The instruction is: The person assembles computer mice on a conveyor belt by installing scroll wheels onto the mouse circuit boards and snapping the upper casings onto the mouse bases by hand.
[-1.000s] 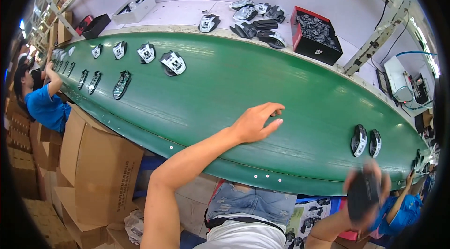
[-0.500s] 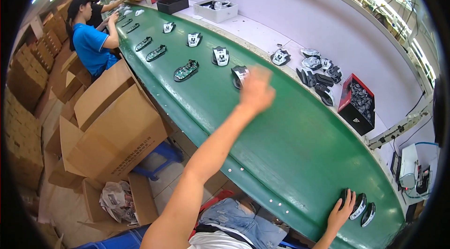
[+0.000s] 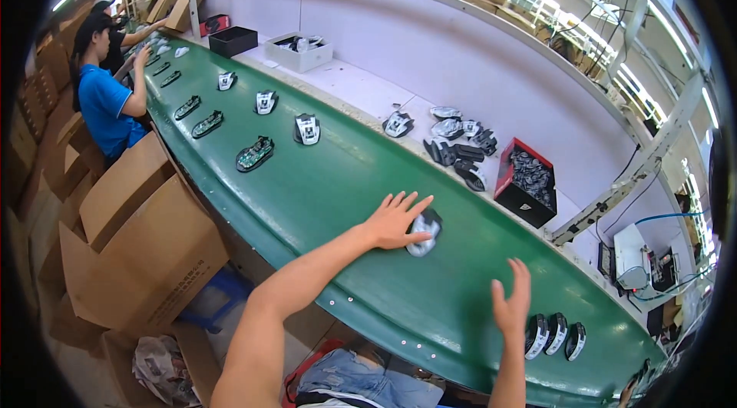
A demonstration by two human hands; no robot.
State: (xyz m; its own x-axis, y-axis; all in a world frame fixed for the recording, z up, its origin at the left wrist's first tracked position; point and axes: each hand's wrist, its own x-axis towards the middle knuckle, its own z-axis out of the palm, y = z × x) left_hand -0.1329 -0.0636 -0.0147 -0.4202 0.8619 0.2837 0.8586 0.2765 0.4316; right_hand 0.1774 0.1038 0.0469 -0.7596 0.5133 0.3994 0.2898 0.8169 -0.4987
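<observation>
My left hand [image 3: 390,222] is over the belt with its thumb and forefinger on a white and black computer mouse shell [image 3: 427,236], which is slightly blurred. My right hand [image 3: 512,302] hovers empty, fingers and thumb apart, over the near right of the belt. Beside it, three mouse shells stand on edge in a row, the nearest [image 3: 536,336] close to my wrist. Farther up the belt lie more white mouse shells [image 3: 307,129] and several dark mouse bases with green circuit boards [image 3: 255,154].
A green conveyor belt [image 3: 338,185] runs from far left to near right. Loose mouse parts [image 3: 453,129] and a red-black box of small parts [image 3: 525,183] line the back ledge. Large cartons [image 3: 146,247] stand at left, near a co-worker in blue [image 3: 105,105].
My left hand has come nearer and the mouse shell has moved with it. My right hand has left the row of standing shells and lifted away. The view has turned to the right.
</observation>
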